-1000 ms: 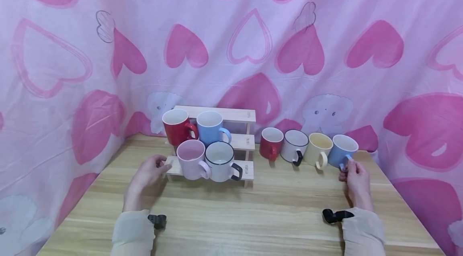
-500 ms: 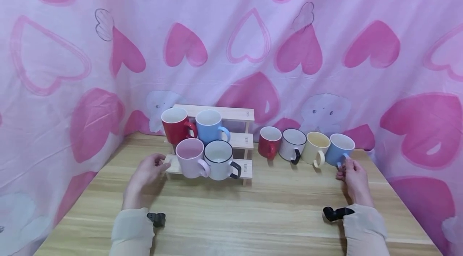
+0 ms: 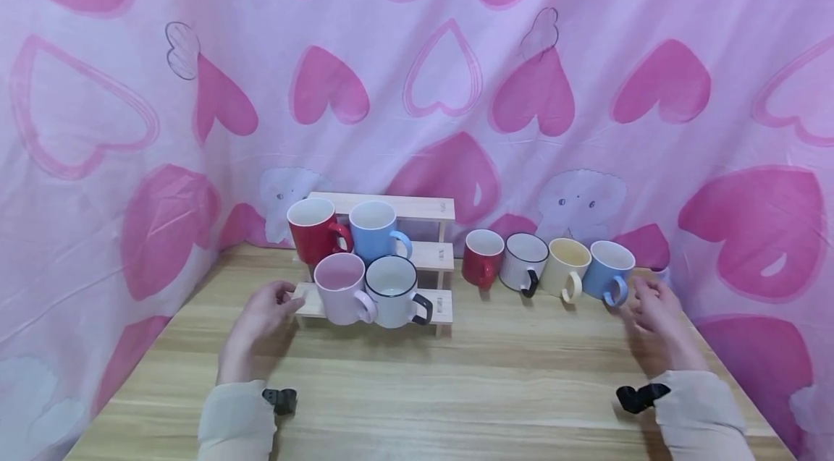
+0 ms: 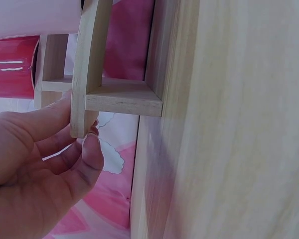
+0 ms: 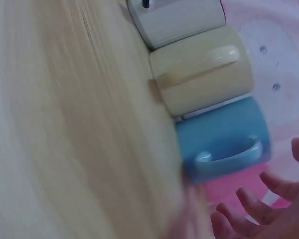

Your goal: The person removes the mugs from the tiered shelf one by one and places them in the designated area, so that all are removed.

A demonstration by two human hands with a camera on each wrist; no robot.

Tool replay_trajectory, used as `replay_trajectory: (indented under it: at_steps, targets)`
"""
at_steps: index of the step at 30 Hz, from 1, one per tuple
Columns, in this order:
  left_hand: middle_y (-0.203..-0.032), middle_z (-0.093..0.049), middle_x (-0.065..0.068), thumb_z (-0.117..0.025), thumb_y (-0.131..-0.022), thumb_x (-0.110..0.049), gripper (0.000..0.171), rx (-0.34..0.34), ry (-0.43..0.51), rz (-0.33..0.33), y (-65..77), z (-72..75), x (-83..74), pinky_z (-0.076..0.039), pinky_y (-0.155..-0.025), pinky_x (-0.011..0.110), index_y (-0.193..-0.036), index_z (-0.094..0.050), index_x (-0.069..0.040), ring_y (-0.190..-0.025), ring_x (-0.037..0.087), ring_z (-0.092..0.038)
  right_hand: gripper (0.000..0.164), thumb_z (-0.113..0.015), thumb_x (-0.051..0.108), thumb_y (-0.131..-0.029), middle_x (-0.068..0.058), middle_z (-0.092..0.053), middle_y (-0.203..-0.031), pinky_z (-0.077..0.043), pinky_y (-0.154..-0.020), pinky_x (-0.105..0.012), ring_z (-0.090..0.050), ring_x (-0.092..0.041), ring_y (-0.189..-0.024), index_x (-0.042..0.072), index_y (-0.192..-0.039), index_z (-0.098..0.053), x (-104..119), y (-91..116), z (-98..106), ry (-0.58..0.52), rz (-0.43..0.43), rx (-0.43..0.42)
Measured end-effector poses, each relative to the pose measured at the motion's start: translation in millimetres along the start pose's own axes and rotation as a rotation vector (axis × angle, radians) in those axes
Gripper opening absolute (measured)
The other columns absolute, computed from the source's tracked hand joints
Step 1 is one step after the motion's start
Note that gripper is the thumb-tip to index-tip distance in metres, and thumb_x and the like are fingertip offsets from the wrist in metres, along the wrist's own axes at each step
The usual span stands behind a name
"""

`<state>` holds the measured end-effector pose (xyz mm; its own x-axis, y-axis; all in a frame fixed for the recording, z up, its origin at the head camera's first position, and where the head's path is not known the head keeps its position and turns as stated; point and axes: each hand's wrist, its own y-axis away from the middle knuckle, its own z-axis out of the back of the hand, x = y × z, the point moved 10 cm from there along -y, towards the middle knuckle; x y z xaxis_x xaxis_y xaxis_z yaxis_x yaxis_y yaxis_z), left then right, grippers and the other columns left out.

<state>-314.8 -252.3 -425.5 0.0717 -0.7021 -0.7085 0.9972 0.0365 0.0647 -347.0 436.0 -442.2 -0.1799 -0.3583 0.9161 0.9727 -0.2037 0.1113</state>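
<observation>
My left hand (image 3: 266,309) grips the left end of the lowest step of a wooden tiered rack (image 4: 87,74), thumb on one face and fingertips at the other. On that step stand a pink mug (image 3: 340,291) and a white mug with a black rim (image 3: 391,294). The step above bears a red mug (image 3: 313,233) and a light blue mug (image 3: 373,229). To the right, my right hand (image 3: 656,309) is beside another blue mug (image 5: 224,139), fingers spread and apart from its handle in the right wrist view.
Left of that blue mug, a cream mug (image 3: 565,269), a black-rimmed white mug (image 3: 521,265) and a small red mug (image 3: 481,262) stand in a row on the wooden table (image 3: 456,403). A pink heart-patterned curtain (image 3: 391,121) hangs close behind and at both sides.
My right hand has let go of the blue mug's handle and moved right, its fingers opening. My left hand stays at the rack. The whole head view shifts slightly.
</observation>
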Motion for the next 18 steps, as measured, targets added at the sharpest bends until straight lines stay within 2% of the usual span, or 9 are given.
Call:
replay_trajectory:
  at_steps: [2, 7, 9, 11, 14, 17, 18]
  targets:
    - [-0.106, -0.056, 0.020, -0.063, -0.096, -0.021, 0.049, -0.002, -0.006, -0.007, 0.6, 1.2, -1.7, -0.048, -0.079, 0.043, -0.131, -0.047, 0.010, -0.094, 0.031, -0.052, 0.070, -0.030, 0.043, -0.104, -0.038, -0.037, -0.133, -0.051, -0.067, -0.026, -0.051, -0.036, -0.101, -0.015, -0.142, -0.023, 22.4, 6.2, 8.1, 0.151, 0.094, -0.054]
    - [-0.104, -0.057, 0.020, -0.062, -0.097, -0.020, 0.048, -0.009, -0.013, -0.031, 1.9, 3.5, -6.8, -0.048, -0.077, 0.042, -0.130, -0.047, 0.011, -0.092, 0.030, -0.054, 0.050, -0.041, 0.029, -0.104, -0.033, -0.050, -0.122, -0.040, -0.069, -0.021, -0.047, -0.017, -0.094, -0.013, -0.131, -0.044, 78.2, 20.2, 14.6, 0.278, 0.310, -0.168]
    - [-0.100, -0.058, 0.018, -0.063, -0.096, -0.019, 0.046, -0.013, -0.004, -0.038, 1.7, 2.9, -7.6, -0.048, -0.075, 0.040, -0.129, -0.048, 0.011, -0.089, 0.028, -0.054, 0.045, -0.045, 0.027, -0.103, -0.031, -0.055, -0.117, -0.037, -0.072, -0.020, -0.050, -0.018, -0.096, -0.011, -0.126, -0.050, 102.4, 27.1, 14.0, 0.339, 0.401, -0.205]
    - [-0.097, -0.057, 0.017, -0.063, -0.096, -0.018, 0.046, -0.014, 0.004, -0.046, 1.3, 2.1, -8.7, -0.048, -0.072, 0.038, -0.128, -0.049, 0.011, -0.086, 0.027, -0.054, 0.042, -0.047, 0.027, -0.102, -0.029, -0.057, -0.115, -0.041, -0.075, -0.023, -0.055, -0.027, -0.099, -0.008, -0.124, -0.052, 125.7, 34.4, 9.9, 0.387, 0.474, -0.209]
    - [-0.095, -0.057, 0.015, -0.063, -0.096, -0.017, 0.044, -0.016, 0.011, -0.047, 1.0, 0.2, -7.8, -0.047, -0.070, 0.036, -0.127, -0.050, 0.011, -0.084, 0.025, -0.054, 0.043, -0.047, 0.031, -0.102, -0.026, -0.058, -0.116, -0.047, -0.084, -0.039, -0.055, -0.041, -0.105, -0.004, -0.126, -0.053, 157.4, 45.0, -2.2, 0.456, 0.552, -0.188]
    - [-0.096, -0.057, 0.016, -0.062, -0.096, -0.017, 0.044, -0.014, 0.007, -0.052, 1.4, 0.7, -7.3, -0.048, -0.070, 0.037, -0.127, -0.049, 0.012, -0.084, 0.026, -0.054, 0.040, -0.049, 0.029, -0.102, -0.024, -0.060, -0.116, -0.046, -0.086, -0.048, -0.058, -0.040, -0.103, -0.002, -0.127, -0.054, 186.2, 55.8, -18.5, 0.477, 0.630, -0.160]
    - [-0.097, -0.058, 0.017, -0.062, -0.096, -0.017, 0.044, -0.013, 0.005, -0.053, 1.6, 1.0, -7.0, -0.048, -0.071, 0.038, -0.127, -0.049, 0.012, -0.085, 0.026, -0.055, 0.038, -0.051, 0.026, -0.101, -0.023, -0.060, -0.115, -0.047, -0.084, -0.042, -0.059, -0.038, -0.101, -0.002, -0.127, -0.055, 195.7, 59.9, -24.2, 0.477, 0.663, -0.152]
